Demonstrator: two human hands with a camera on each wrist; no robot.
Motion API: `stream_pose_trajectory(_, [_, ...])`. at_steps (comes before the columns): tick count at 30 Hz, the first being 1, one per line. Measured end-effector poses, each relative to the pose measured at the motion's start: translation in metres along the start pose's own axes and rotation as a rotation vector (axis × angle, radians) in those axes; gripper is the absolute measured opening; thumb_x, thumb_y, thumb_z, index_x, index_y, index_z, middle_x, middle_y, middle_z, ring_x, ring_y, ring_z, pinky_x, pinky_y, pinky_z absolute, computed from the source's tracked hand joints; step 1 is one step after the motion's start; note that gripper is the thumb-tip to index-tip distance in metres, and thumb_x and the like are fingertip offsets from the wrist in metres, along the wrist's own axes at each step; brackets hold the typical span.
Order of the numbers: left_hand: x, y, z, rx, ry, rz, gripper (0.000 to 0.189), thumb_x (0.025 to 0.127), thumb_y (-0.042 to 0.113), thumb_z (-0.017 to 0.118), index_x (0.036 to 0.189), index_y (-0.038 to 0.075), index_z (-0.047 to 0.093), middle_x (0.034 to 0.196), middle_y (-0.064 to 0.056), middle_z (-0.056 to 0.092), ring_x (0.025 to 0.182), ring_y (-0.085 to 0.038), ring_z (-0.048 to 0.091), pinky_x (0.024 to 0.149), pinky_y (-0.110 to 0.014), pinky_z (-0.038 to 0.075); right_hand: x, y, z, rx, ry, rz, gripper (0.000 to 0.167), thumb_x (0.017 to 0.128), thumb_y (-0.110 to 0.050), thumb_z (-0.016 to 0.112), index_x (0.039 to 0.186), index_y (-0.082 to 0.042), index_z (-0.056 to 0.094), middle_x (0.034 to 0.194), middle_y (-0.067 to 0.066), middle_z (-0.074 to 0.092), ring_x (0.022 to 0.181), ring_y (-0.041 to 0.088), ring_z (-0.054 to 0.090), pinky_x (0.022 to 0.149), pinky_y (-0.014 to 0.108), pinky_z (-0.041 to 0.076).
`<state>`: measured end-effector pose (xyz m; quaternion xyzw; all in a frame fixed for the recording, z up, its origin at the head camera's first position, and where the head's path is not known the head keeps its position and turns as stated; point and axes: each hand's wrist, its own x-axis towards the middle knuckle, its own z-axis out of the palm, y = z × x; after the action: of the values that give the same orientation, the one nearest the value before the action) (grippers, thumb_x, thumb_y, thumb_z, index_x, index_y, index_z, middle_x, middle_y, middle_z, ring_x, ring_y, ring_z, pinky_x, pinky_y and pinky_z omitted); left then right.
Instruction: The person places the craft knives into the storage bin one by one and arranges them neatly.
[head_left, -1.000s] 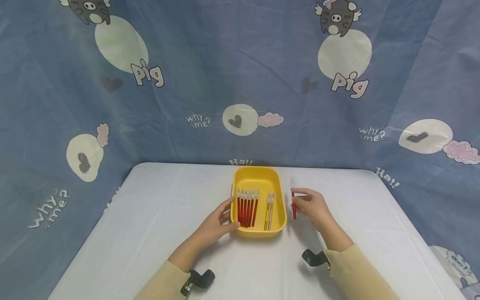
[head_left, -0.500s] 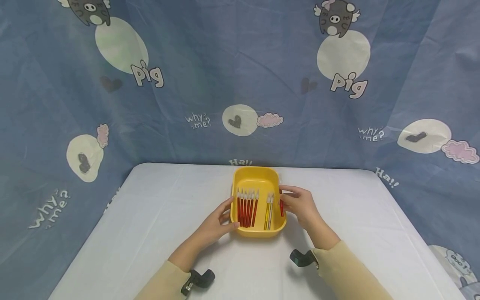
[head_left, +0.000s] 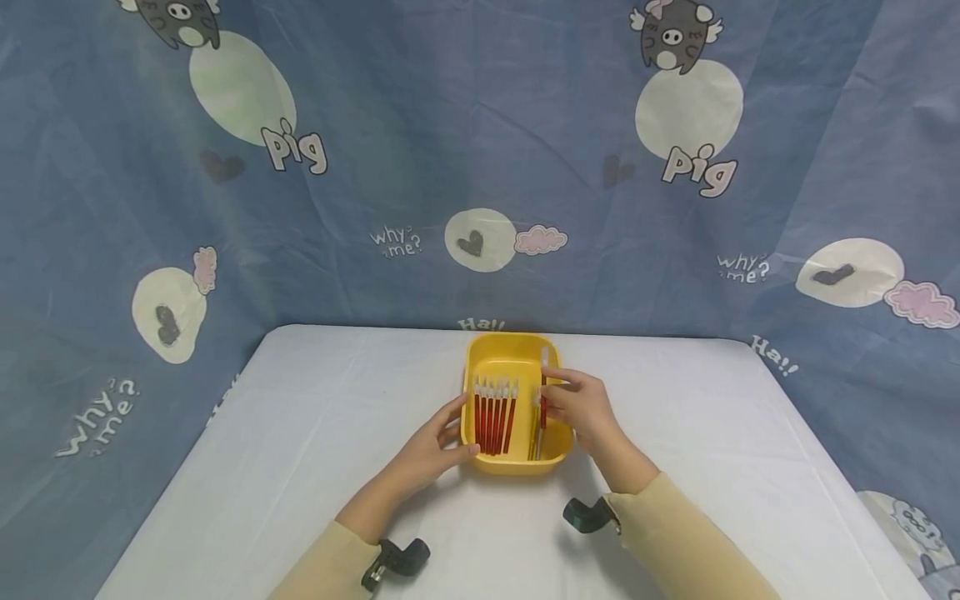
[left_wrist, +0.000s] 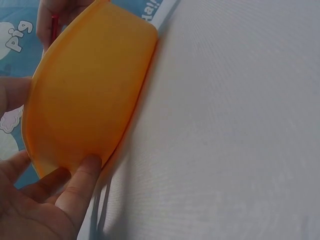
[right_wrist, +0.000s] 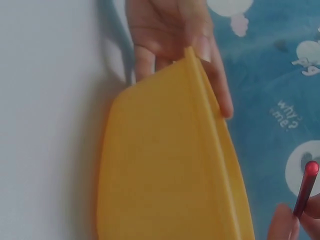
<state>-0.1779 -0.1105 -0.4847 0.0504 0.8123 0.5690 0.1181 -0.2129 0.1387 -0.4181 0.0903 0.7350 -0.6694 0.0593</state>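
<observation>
My right hand [head_left: 577,402] pinches a slim red pen-like stick [head_left: 543,412] with a pale, see-through tip, upright in the head view over the right side of a yellow tray [head_left: 517,348]. In the right wrist view, the rounded red end of the stick [right_wrist: 306,187] shows between thumb and fingers. My left hand [head_left: 426,454] holds the tray's left side, thumb at the near corner, fingers against the wall [left_wrist: 90,95]. Several similar red sticks [head_left: 493,423] lie side by side in the tray's left half. A yellow stick [head_left: 534,433] lies at right, partly hidden beside a silvery one.
The tray stands on a white-covered table [head_left: 337,392], towards its far edge. A blue printed curtain [head_left: 480,167] hangs behind and to the sides. Each wrist wears a black camera mount [head_left: 588,515].
My right hand has carried the red stick leftward, from beside the tray to above its right part. The left hand and tray have stayed in place.
</observation>
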Motion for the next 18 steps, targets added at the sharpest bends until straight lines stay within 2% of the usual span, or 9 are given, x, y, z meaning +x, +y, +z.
stream_pose_trajectory(7, [-0.001, -0.001, -0.001, -0.049, -0.034, 0.040, 0.090, 0.086, 0.028, 0.081, 0.158, 0.031, 0.029, 0.160, -0.010, 0.034, 0.139, -0.036, 0.044, 0.108, -0.060, 0.039, -0.002, 0.007, 0.007, -0.096, -0.004, -0.059, 0.038, 0.091, -0.001, 0.066, 0.129, 0.002, 0.065, 0.109, 0.020, 0.069, 0.085, 0.020, 0.070, 0.077, 0.038, 0.062])
stream_pose_trajectory(10, [-0.001, -0.001, -0.002, -0.058, -0.042, 0.051, 0.089, 0.087, 0.025, 0.080, 0.159, 0.028, 0.028, 0.160, -0.011, 0.033, 0.139, -0.037, 0.044, 0.108, -0.060, 0.039, -0.004, 0.009, 0.011, -0.191, 0.001, -0.117, 0.037, 0.090, -0.004, 0.067, 0.126, 0.001, 0.067, 0.103, 0.017, 0.071, 0.082, 0.021, 0.070, 0.076, 0.038, 0.062])
stream_pose_trajectory(14, [0.000, -0.001, -0.003, -0.064, -0.041, 0.050, 0.089, 0.087, 0.024, 0.080, 0.159, 0.028, 0.028, 0.160, -0.011, 0.033, 0.139, -0.037, 0.044, 0.108, -0.060, 0.040, -0.005, 0.008, 0.015, -0.377, 0.014, -0.191, 0.034, 0.088, -0.008, 0.069, 0.122, -0.003, 0.071, 0.096, 0.012, 0.073, 0.080, 0.020, 0.069, 0.071, 0.033, 0.060])
stream_pose_trajectory(18, [0.000, -0.002, -0.002, -0.062, -0.035, 0.034, 0.089, 0.086, 0.025, 0.081, 0.158, 0.032, 0.029, 0.161, -0.009, 0.033, 0.139, -0.036, 0.045, 0.107, -0.060, 0.040, -0.005, 0.009, 0.019, -0.483, 0.021, -0.218, 0.031, 0.088, -0.010, 0.071, 0.119, -0.006, 0.074, 0.095, 0.010, 0.074, 0.082, 0.020, 0.068, 0.069, 0.032, 0.058])
